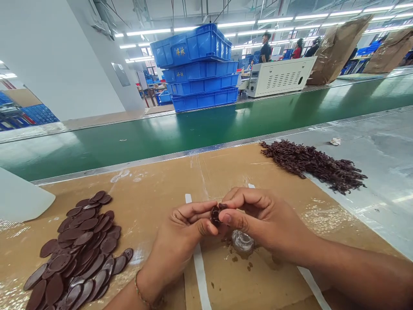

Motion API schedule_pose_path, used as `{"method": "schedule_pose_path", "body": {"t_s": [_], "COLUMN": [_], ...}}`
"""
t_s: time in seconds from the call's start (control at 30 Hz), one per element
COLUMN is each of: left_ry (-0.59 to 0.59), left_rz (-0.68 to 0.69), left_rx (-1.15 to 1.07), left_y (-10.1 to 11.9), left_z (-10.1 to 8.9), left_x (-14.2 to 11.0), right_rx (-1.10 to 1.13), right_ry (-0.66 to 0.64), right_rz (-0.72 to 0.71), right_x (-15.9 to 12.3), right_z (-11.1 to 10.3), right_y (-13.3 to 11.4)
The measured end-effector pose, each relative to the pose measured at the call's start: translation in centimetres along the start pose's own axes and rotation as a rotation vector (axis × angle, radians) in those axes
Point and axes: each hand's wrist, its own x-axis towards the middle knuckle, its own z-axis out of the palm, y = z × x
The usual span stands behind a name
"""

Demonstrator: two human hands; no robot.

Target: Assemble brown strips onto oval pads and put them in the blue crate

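Cardboard bench (151, 189) w/ brown ovals (80, 245), strands (312, 165)

a small oval piece (215, 216) is held between the left hand (180, 232) and the right hand (261, 215), above a glass jar (242, 242) set on the cardboard-covered tabletop (161, 181). a heap of flat oval pieces (80, 249) is laid to the left, and a heap of thin scraps (309, 165) is seen ahead to the right. behind the tabletop a conveyor belt (129, 146) is placed, and beyond it stacked crates (196, 69) are seen left of a metal cabinet (280, 76).
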Motion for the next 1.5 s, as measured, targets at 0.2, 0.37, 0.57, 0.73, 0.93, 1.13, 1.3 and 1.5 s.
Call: {"method": "schedule_pose_path", "body": {"t_s": [0.2, 0.37, 0.57, 0.73, 0.93, 1.13, 1.3, 1.5], "left_ry": [0.039, 0.038, 0.049, 0.072, 0.057, 0.077, 0.085, 0.069], "left_rz": [-0.014, -0.026, -0.021, -0.039, -0.014, -0.025, -0.016, -0.002], "left_rx": [-0.006, -0.032, -0.035, -0.023, 0.013, -0.007, -0.020, -0.042], "left_y": [0.06, -0.10, -0.03, 0.04, 0.00, 0.08, -0.02, -0.10], "left_z": [0.17, 0.18, 0.37, 0.49, 0.33, 0.50, 0.52, 0.48], "left_x": [0.08, -0.04, -0.11, -0.15, -0.23, -0.34, -0.22, -0.18], "right_rx": [0.053, 0.065, 0.114, 0.105, 0.101, 0.141, 0.128, 0.091], "right_ry": [-0.008, -0.017, -0.034, -0.056, -0.044, -0.064, -0.072, -0.066], "right_rz": [-0.007, 0.003, -0.024, -0.041, -0.025, 0.005, -0.014, -0.015], "right_x": [0.16, 0.18, 0.06, 0.13, 0.17, 0.07, 0.11, 0.16], "right_z": [0.05, 0.03, 0.11, 0.13, 0.02, -0.05, 0.04, -0.08], "right_y": [-0.23, -0.18, -0.29, -0.28, -0.30, -0.33, -0.47, -0.43]}}
